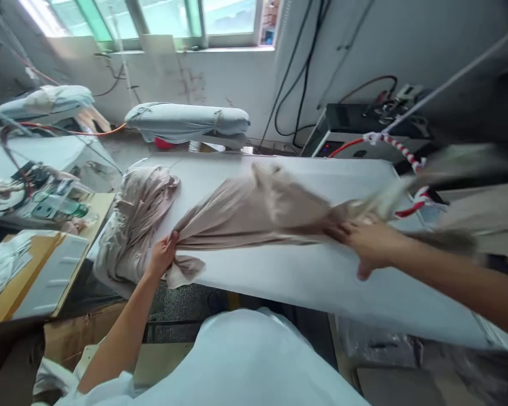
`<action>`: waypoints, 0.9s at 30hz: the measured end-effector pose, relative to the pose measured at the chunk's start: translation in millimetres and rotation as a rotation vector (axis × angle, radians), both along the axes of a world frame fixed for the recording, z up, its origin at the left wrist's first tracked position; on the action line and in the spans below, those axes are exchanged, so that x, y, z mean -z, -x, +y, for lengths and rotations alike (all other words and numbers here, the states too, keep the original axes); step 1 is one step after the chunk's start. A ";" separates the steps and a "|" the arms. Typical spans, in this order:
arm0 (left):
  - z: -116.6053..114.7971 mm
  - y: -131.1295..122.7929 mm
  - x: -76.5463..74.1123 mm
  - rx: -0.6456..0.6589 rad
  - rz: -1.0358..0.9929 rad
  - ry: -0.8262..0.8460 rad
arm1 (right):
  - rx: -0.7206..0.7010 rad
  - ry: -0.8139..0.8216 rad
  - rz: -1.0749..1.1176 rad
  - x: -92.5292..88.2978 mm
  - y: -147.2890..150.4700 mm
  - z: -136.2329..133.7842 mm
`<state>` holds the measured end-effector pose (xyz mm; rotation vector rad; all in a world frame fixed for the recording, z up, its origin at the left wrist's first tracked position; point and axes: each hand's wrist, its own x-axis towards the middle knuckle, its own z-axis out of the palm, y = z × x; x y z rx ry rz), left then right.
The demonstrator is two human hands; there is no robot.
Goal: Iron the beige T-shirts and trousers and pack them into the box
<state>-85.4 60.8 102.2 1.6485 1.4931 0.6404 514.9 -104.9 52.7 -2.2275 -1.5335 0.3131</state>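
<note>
A beige-brown cloth garment lies stretched and creased across a white padded board. At its left end, my left hand is closed on the garment's edge, and a loose flap hangs below the fingers. My right hand, smeared by motion, touches the bunched right end with its thumb held apart; its grip is unclear. Just left of my left hand, a heap of similar beige cloth drapes over the board's end. Blurred pale greenish-grey cloth shows beyond my right hand.
A padded, cloth-wrapped roll stands behind the board. At the back right is a dark machine box with a red-and-white wrapped hose. On the left, a side table bears a cardboard box and a clear green-tinted bottle.
</note>
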 end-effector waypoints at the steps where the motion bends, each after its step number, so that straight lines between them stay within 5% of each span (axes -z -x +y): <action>1: -3.0 5.6 21.7 -0.029 0.221 -0.008 | -0.142 0.126 -0.011 14.2 -23.2 -12.7; 3: -16.3 10.4 62.3 -0.101 0.639 0.076 | -0.228 0.302 -0.048 54.6 -56.6 -56.4; 5: -32.1 2.2 88.8 -0.226 0.928 0.127 | 0.028 0.317 -0.157 98.9 -75.6 -118.0; 7: -43.4 -25.6 97.3 -0.346 1.064 -0.021 | 0.341 0.241 -0.200 132.0 -85.9 -175.3; 9: -50.2 -79.4 92.7 -0.312 1.043 -0.234 | 0.504 0.129 -0.122 145.1 -91.5 -202.8; 11: -58.2 -160.7 84.5 -0.047 0.876 -0.306 | 0.525 0.014 0.043 139.2 -94.8 -190.2; 15: -92.4 -364.4 82.0 0.634 0.551 -0.219 | 0.364 -0.031 0.372 105.6 -100.9 -102.1; 17: -111.8 -452.6 85.8 0.843 0.537 -0.263 | 0.274 0.018 0.479 93.5 -103.0 -70.8; 19: -124.7 -514.8 84.7 1.005 0.548 -0.345 | 0.248 0.035 0.556 86.6 -104.8 -62.3; 22: -122.7 -557.0 62.1 1.093 0.553 -0.408 | 0.335 -0.142 0.844 82.2 -107.5 -78.3; 24: -104.0 -560.0 31.2 0.964 0.543 -0.431 | 0.459 -0.284 0.997 82.2 -106.0 -91.8; 27: -56.3 -549.3 -30.1 0.675 0.491 -0.528 | 0.545 -0.142 0.801 87.7 -93.3 -98.7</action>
